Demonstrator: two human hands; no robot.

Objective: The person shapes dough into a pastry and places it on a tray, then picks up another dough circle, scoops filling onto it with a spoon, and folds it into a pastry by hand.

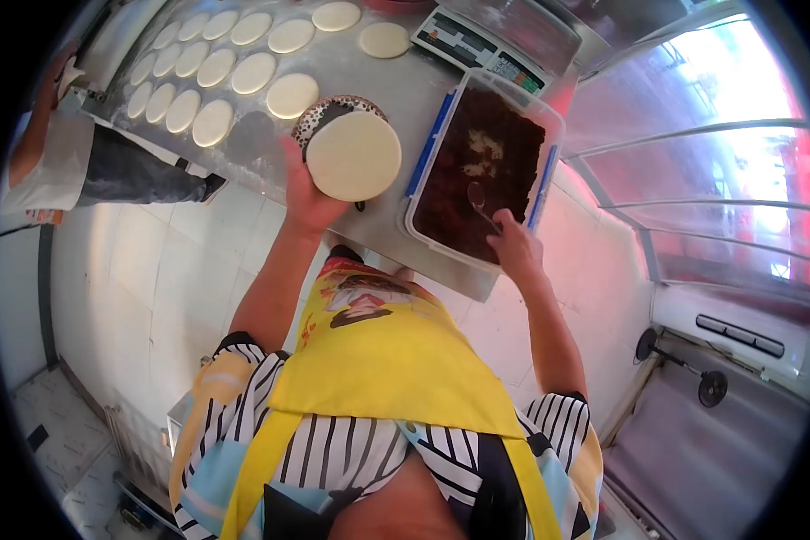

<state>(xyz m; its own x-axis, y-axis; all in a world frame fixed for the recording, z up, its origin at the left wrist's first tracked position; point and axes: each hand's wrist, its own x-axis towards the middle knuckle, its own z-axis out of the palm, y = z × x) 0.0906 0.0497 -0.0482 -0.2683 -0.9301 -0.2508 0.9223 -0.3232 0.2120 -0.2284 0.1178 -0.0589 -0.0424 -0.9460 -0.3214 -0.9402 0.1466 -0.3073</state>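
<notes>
A flat, pale round of dough point(355, 157) rests on my left hand point(310, 196), whose thumb shows at its left edge while the fingers underneath are hidden. Partly covered by that round, a brown-spotted, patterned item point(311, 119) lies on the table; its kind is unclear. My right hand point(518, 248) is closed round the handle of a spoon point(477, 198). The spoon's bowl is over the dark brown, crumbly filling point(450, 171) in a clear plastic tub point(555, 135) with blue side clips. A lighter patch shows in the middle of the filling.
Several dough rounds point(253, 74) lie in rows on the floured metal table point(252, 148). A digital scale point(477, 49) stands behind the tub, and part of a red container point(400, 4) shows at the back. Another person point(108, 162) stands at the left, beyond the table.
</notes>
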